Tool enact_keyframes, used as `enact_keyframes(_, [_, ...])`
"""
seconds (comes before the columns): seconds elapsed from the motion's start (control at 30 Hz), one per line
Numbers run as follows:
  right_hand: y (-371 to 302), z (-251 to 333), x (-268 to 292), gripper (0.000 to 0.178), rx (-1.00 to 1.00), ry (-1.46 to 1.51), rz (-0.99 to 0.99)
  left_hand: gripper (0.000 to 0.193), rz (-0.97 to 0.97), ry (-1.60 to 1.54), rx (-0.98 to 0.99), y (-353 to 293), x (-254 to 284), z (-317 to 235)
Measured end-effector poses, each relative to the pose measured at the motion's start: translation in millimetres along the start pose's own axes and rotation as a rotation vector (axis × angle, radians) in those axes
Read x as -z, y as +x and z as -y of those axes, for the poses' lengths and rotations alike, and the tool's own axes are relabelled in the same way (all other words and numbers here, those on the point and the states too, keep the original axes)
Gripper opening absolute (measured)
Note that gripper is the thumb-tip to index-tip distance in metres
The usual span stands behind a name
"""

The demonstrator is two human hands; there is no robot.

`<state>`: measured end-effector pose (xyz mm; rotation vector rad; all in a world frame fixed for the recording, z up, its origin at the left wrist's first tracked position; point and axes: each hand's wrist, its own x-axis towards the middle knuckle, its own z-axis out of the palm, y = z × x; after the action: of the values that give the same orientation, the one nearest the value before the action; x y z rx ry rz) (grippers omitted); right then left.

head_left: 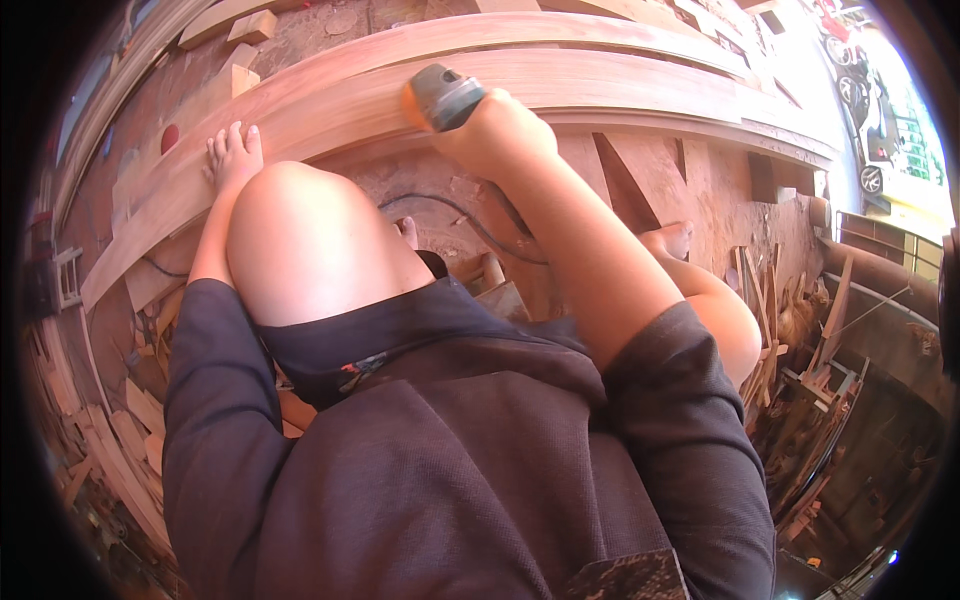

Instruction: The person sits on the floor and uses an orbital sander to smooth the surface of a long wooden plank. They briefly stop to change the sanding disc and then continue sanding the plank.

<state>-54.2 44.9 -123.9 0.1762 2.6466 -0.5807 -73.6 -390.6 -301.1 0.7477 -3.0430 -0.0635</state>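
Clasped in the curled right hand [512, 132] is a rounded grey tool [445, 95]; a long wooden plank [345, 108] is touched by the spread left hand [234, 157].

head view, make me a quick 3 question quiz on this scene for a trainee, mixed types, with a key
1. What does the right hand hold?
a) a coil of rope
b) a grey handheld tool
c) a folded cloth

2. Fill in the blank: the left hand rests on a long wooden ____.

3. True or false: wheels show toward the upper right of the picture.

Key: 1. b; 2. board; 3. true
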Motion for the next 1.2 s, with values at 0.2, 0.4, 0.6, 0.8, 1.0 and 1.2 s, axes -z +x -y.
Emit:
enact_keyframes(0.2, [-11, -66, 42, 0.073, -0.031, -0.085, -0.04, 0.068, 0.03, 0.001, -0.001, -3, 3, 2])
enact_keyframes(0.4, [12, -180, 91, 0.083, -0.254, 0.04, -0.138, 0.068, 0.019, 0.019, 0.006, -8, 7, 1])
enact_keyframes(0.6, [30, -231, 111, 0.079, -0.283, 0.208, -0.248, 0.068, 0.009, 0.007, -0.004, -7, 5, 4])
enact_keyframes(0.8, [20, -104, 49, 0.071, -0.225, 0.074, -0.143, 0.066, -0.038, 0.015, 0.014, -10, 5, -1])
enact_keyframes(1.0, [-8, -5, 4, 0.059, -0.001, 0.028, 0.0, 0.064, -0.049, 0.026, -0.03, -7, 2, -2])
enact_keyframes(1.2, [-1, -81, 47, 0.054, -0.025, 0.006, -0.004, 0.064, -0.05, 0.026, -0.027, 1, -8, 7])
